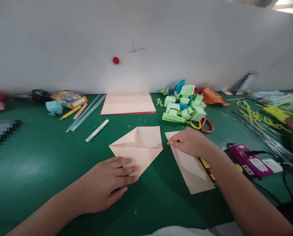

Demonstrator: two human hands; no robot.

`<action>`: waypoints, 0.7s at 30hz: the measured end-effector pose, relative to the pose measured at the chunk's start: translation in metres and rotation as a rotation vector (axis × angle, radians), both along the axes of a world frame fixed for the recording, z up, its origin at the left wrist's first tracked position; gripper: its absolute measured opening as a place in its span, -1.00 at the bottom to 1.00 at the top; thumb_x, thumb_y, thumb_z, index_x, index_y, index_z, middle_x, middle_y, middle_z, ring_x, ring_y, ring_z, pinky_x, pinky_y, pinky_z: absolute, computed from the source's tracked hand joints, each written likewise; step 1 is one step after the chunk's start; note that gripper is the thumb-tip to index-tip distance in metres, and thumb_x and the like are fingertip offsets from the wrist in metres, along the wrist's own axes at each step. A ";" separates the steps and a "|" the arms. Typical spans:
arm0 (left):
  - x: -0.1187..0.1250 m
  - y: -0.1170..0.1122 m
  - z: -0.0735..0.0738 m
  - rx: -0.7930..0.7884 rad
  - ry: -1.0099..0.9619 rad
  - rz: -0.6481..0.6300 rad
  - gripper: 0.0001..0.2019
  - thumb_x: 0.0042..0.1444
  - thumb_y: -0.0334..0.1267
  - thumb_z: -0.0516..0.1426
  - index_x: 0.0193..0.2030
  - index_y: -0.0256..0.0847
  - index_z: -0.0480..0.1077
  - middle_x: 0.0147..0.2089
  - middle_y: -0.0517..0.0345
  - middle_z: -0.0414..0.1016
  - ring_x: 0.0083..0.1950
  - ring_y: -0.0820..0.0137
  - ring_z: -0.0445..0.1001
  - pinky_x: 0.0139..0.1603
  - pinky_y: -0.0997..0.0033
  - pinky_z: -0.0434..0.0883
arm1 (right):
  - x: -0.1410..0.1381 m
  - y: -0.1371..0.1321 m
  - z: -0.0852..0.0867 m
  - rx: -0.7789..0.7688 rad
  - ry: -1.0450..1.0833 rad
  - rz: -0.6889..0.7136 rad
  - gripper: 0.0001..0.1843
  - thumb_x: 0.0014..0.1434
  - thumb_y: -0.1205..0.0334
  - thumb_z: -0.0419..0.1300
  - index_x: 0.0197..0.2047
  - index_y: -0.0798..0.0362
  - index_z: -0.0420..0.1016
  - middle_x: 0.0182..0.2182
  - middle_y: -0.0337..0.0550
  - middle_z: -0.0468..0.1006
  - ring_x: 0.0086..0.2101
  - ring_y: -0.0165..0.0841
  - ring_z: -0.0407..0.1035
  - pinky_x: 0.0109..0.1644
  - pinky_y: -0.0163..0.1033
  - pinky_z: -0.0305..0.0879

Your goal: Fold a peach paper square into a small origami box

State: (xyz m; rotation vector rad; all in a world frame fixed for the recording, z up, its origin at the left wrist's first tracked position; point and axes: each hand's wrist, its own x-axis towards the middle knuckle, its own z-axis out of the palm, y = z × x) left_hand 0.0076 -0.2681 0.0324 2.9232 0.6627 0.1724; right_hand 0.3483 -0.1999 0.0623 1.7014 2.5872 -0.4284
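Peach folded paper (pixel 138 144) lies under flat left grip (pixel 107 183); right grip (pixel 188 142) pinches second sheet (pixel 192 172).

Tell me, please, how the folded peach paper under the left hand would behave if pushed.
The folded peach paper looks thin and creased, so probably light and floppy. Flat on the green table, it should slide, not roll.

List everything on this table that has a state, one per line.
left hand: flat, fingers pressing the folded paper's near corner.
right hand: fingertips on the second sheet's top corner.
folded paper: partly folded, creased, lying flat.
second sheet: flat, partly under the right arm.
scissors: lying down, blades hidden under the green pieces.
green pieces: folded, piled.
purple device: cable attached.
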 end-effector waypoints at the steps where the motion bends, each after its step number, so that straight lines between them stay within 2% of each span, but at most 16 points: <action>1: 0.000 0.000 0.000 -0.006 0.002 0.003 -0.49 0.29 -0.35 0.11 0.37 -0.01 0.34 0.39 0.21 0.38 0.45 0.18 0.28 0.46 0.06 0.25 | 0.003 0.002 -0.001 0.014 0.000 -0.004 -0.65 0.33 0.19 0.09 -0.13 -0.14 0.75 -0.15 -0.19 0.74 -0.20 -0.15 0.56 -0.06 -0.10 0.34; 5: 0.001 0.003 0.002 -0.049 -0.044 0.007 -0.53 0.27 -0.36 0.12 0.31 0.00 0.41 0.33 0.18 0.47 0.41 0.22 0.34 0.44 0.09 0.29 | 0.005 0.005 -0.005 0.054 0.006 0.041 -0.64 0.35 0.20 0.06 -0.21 -0.10 0.72 -0.40 -0.17 0.69 -0.41 -0.24 0.49 -0.07 -0.08 0.31; 7: 0.000 0.005 0.003 -0.059 -0.077 0.005 -0.59 0.28 -0.36 0.11 0.25 -0.02 0.46 0.28 0.17 0.52 0.38 0.24 0.39 0.43 0.11 0.30 | 0.003 0.004 -0.006 0.072 0.020 0.059 -0.65 0.35 0.22 0.04 -0.22 -0.07 0.69 -0.44 -0.18 0.66 -0.43 -0.27 0.45 -0.03 -0.06 0.29; 11: -0.004 0.007 0.003 -0.059 -0.167 0.037 -0.76 0.32 -0.33 0.11 0.00 -0.03 0.56 0.15 0.21 0.62 0.29 0.27 0.47 0.43 0.11 0.29 | 0.000 0.004 -0.012 0.141 0.086 0.095 -0.73 0.29 0.26 0.09 -0.05 -0.01 0.60 -0.09 -0.06 0.63 -0.10 -0.14 0.45 0.01 -0.05 0.31; 13: -0.007 0.009 0.003 -0.061 -0.190 0.055 -0.85 0.32 -0.30 0.12 -0.13 -0.05 0.54 0.06 0.22 0.65 0.21 0.28 0.52 0.41 0.11 0.29 | 0.000 0.005 -0.015 0.154 0.108 0.133 -0.66 0.25 0.29 0.12 0.07 0.00 0.53 0.07 -0.01 0.56 0.02 -0.08 0.38 0.05 -0.02 0.32; 15: -0.009 0.012 0.003 -0.067 -0.171 0.065 -0.90 0.32 -0.26 0.14 -0.19 -0.08 0.49 -0.02 0.19 0.64 0.12 0.29 0.54 0.39 0.09 0.30 | 0.001 0.004 -0.018 0.133 0.122 0.177 -0.52 0.21 0.32 0.15 0.21 -0.02 0.45 0.17 0.00 0.49 0.09 -0.05 0.32 0.10 0.03 0.31; 18: -0.011 0.015 0.002 -0.063 -0.127 0.076 -0.92 0.32 -0.23 0.15 -0.12 -0.10 0.46 -0.06 0.13 0.59 0.03 0.29 0.53 0.36 0.04 0.31 | 0.001 0.003 -0.020 0.072 0.130 0.266 -0.33 0.17 0.33 0.18 0.36 -0.05 0.32 0.24 -0.01 0.43 0.18 -0.02 0.26 0.20 0.09 0.25; 21: -0.013 0.018 0.000 -0.041 -0.111 0.077 -0.84 0.33 -0.28 0.12 0.01 -0.08 0.46 -0.02 0.11 0.57 0.03 0.30 0.51 0.33 0.05 0.34 | 0.001 0.002 -0.019 0.032 0.134 0.323 -0.32 0.18 0.32 0.18 0.38 -0.04 0.32 0.27 0.01 0.41 0.20 -0.01 0.25 0.25 0.13 0.20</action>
